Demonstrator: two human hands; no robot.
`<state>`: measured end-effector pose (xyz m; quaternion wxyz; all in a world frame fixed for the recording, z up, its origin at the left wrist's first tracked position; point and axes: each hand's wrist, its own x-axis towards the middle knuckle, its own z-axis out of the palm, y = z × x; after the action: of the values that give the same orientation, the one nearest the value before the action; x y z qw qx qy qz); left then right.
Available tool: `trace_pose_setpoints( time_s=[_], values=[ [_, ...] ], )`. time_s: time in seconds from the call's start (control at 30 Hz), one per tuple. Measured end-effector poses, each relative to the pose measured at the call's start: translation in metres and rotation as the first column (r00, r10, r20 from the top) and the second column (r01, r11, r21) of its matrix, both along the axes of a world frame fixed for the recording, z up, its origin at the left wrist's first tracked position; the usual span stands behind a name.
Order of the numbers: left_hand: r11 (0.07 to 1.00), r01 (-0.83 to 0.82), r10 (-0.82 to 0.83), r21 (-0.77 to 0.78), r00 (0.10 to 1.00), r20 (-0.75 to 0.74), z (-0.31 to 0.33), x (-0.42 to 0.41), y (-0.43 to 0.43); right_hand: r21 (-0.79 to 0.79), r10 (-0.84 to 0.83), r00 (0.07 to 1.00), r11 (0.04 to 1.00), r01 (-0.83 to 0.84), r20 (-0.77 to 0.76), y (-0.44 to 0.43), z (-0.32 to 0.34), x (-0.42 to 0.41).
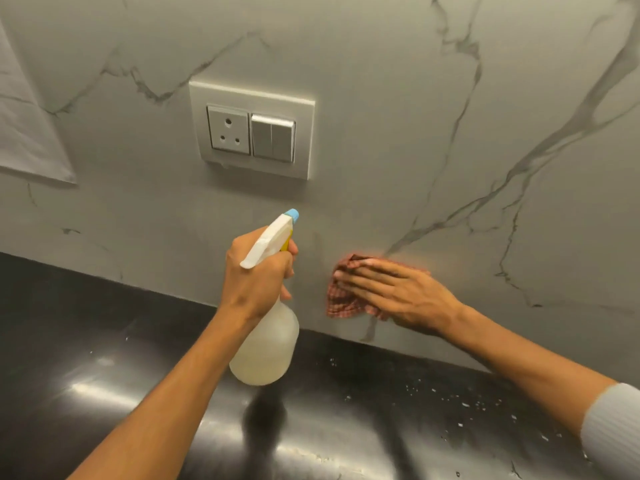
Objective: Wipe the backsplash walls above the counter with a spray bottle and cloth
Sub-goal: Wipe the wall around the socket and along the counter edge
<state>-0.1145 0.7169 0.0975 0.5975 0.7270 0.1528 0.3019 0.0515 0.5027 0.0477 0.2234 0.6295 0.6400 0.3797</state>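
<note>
My left grip point(258, 271) closes around the spray bottle point(265, 344) over the black table point(104, 341). My right grip point(398, 292), fingers flat, presses the checked cloth point(341, 303) on the marble backsplash point(381, 133), below the socket plate point(252, 129).

socket plate point(252, 130), perhaps paper point(27, 133)

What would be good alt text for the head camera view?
A right hand presses a red checked cloth flat against a marble-look backsplash, while the left hand holds a spray bottle over a black counter, below a socket panel.
</note>
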Motion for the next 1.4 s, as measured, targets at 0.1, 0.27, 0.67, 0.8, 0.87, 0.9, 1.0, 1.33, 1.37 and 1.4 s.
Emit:
trace_pose_setpoints(
  time_s=[0.1,0.27,0.67,0.8,0.87,0.9,1.0,1.33,1.37,1.4],
  values=[
    [1.0,-0.016,0.016,-0.023,0.999,0.038,0.018,0.005,-0.005,0.368,0.014,1.0,0.93,-0.012,-0.001,-0.019,0.082,0.014],
    [1.0,-0.004,0.005,-0.006,0.998,0.059,0.048,0.004,-0.012,0.735,0.011,0.995,0.675,0.066,-0.099,0.022,0.164,0.006],
    [1.0,-0.021,0.021,0.017,0.999,0.038,0.055,-0.013,-0.003,0.413,-0.038,0.999,0.91,0.034,0.001,0.171,0.259,-0.027],
    [1.0,-0.015,0.015,0.008,0.999,0.032,0.051,-0.007,-0.003,0.112,-0.053,0.992,0.993,0.04,0.117,0.172,0.276,-0.02],
    [1.0,-0.005,0.005,-0.005,1.0,0.02,0.05,-0.001,-0.007,0.265,-0.031,0.994,0.964,0.002,0.107,0.186,0.298,-0.022],
    [1.0,0.001,-0.001,-0.013,1.0,0.014,0.049,0.003,-0.009,0.366,-0.028,0.997,0.931,-0.002,0.078,0.195,0.306,-0.024],
    [1.0,0.008,-0.007,-0.02,1.0,0.015,0.047,0.016,-0.016,0.385,-0.063,0.995,0.922,0.028,0.08,0.222,0.303,-0.034],
    [0.99,-0.129,0.136,-0.048,0.976,0.171,0.084,0.001,0.014,0.45,0.041,0.997,0.89,-0.069,0.071,0.115,0.238,-0.009],
    [0.989,-0.139,0.147,-0.054,0.971,0.191,0.096,-0.002,0.023,0.491,0.043,0.997,0.869,-0.068,0.063,0.1,0.236,-0.006],
    [0.988,-0.147,0.154,-0.052,0.966,0.207,0.109,-0.005,0.031,0.526,0.045,0.997,0.847,-0.069,0.058,0.085,0.236,-0.003]
  ],
)
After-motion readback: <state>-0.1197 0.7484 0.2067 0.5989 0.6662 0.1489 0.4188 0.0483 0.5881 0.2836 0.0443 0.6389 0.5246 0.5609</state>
